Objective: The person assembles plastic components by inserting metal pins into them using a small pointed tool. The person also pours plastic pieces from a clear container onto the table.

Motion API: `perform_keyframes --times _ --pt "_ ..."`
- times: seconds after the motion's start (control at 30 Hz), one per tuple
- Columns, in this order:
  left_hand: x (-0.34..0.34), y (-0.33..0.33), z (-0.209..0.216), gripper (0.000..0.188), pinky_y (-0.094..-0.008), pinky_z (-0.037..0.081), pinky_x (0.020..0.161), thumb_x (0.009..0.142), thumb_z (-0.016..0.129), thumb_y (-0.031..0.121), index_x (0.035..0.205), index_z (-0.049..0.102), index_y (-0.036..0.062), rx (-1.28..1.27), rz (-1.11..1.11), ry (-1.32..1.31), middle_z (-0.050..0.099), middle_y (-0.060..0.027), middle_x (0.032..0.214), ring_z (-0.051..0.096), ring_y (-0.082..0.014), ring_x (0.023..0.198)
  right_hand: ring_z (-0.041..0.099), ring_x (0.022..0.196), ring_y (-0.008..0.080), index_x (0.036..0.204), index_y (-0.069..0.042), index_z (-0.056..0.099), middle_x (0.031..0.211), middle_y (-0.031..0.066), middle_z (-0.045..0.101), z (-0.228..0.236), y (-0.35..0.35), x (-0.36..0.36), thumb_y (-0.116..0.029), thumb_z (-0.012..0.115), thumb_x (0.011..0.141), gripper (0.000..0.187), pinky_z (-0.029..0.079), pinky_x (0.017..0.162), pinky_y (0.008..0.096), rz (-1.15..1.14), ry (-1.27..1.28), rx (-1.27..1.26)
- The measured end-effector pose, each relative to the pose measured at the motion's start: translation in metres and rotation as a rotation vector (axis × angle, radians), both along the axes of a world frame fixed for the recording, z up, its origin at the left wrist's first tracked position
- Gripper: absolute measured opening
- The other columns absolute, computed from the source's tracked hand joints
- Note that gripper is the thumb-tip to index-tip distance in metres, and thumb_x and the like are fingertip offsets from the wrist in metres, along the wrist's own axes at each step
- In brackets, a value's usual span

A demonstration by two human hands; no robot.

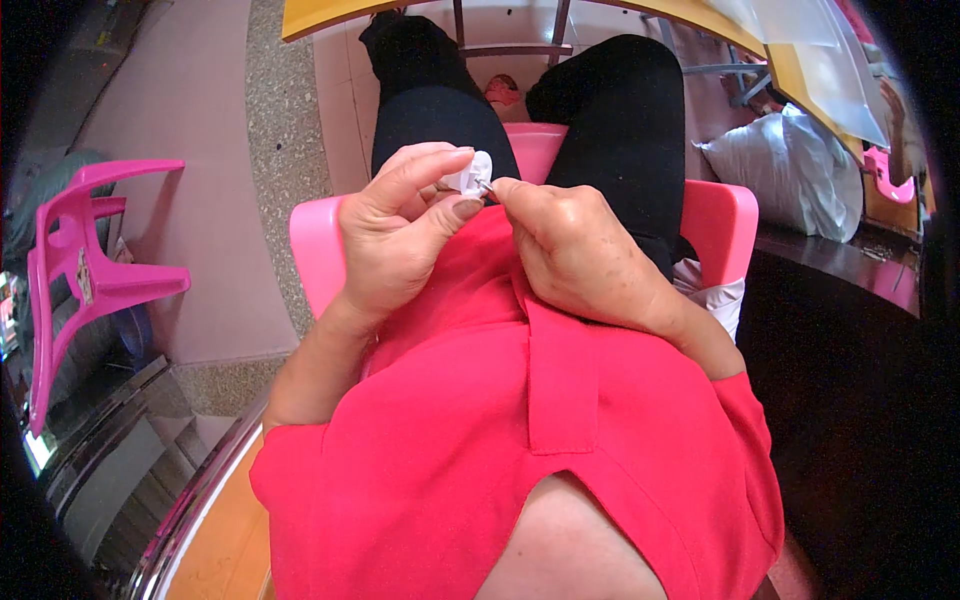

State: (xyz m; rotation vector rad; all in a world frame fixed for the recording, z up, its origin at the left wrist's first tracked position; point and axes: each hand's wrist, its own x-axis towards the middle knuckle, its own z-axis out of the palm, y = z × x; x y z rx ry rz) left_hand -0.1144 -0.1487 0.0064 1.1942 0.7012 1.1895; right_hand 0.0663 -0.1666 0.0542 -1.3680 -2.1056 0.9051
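Observation:
Above my lap, my left hand pinches a small white plastic piece between thumb and fingers. The piece has a rounded end and a hollow side; its exact kind does not show. My right hand is closed, thumb and forefinger pressed together on a thin metal pin. The pin's visible end touches the white piece, and the rest of it is hidden in my fingers. Both hands are close together, nearly meeting at the white piece.
I sit on a pink chair. A yellow table edge curves across the far side, with clear plastic sheeting over its right end. A white bag lies at the right. On the left is a pink plastic stool on its side.

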Motion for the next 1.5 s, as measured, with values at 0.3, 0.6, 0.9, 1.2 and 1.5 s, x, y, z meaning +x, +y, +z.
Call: perform_keyframes --times 0.3,0.6,0.9,1.2,1.5 --pt "0.002 -0.002 0.005 0.032 -0.023 0.051 0.08 0.078 0.065 -0.012 0.108 0.063 -0.0016 0.095 0.115 0.177 0.057 -0.0101 0.109 0.06 -0.0137 0.093 0.063 0.067 0.0408 0.09 0.003 0.052 0.076 0.0238 0.063 0.002 0.004 -0.006 -0.004 0.053 0.076 0.016 0.052 0.059 0.0483 0.049 -0.161 0.031" --pt "0.004 -0.005 0.001 0.031 -0.0218 0.05 0.069 0.074 0.068 -0.013 0.102 0.065 -0.0014 0.269 0.177 0.339 0.061 -0.0111 0.1 0.06 -0.0129 0.085 0.065 0.064 0.0369 0.088 0.006 0.054 0.069 0.0218 0.063 0.008 0.003 -0.011 -0.006 0.052 0.079 0.015 0.053 0.054 0.0453 0.128 -0.403 0.039" --pt "0.005 0.005 0.0 0.023 -0.0225 0.052 0.071 0.081 0.064 -0.008 0.103 0.062 -0.004 -0.009 0.103 0.246 0.064 -0.01 0.097 0.063 -0.0134 0.082 0.065 0.064 0.0332 0.094 0.004 0.053 0.071 0.0182 0.063 0.003 0.014 -0.006 -0.007 0.055 0.078 0.019 0.053 0.056 0.0387 0.204 -0.547 0.135" --pt "0.008 0.075 0.056 0.022 -0.0282 0.054 0.058 0.09 0.058 0.004 0.109 0.057 -0.0065 -0.314 0.071 0.054 0.066 -0.0152 0.09 0.066 -0.0205 0.069 0.062 0.077 0.0422 0.093 0.004 0.061 0.078 0.0277 0.059 0.004 0.061 0.051 -0.001 0.053 0.083 0.014 0.051 0.063 0.0405 -0.123 0.018 0.036" --pt "0.034 0.36 0.204 0.036 -0.0277 0.051 0.071 0.089 0.063 0.02 0.116 0.06 -0.0029 0.329 0.481 0.481 0.067 -0.0093 0.091 0.063 -0.0154 0.078 0.065 0.056 0.0345 0.082 0.002 0.06 0.06 0.0222 0.061 -0.014 0.078 0.068 -0.003 0.044 0.083 0.017 0.054 0.062 0.0459 -0.091 0.032 0.002"
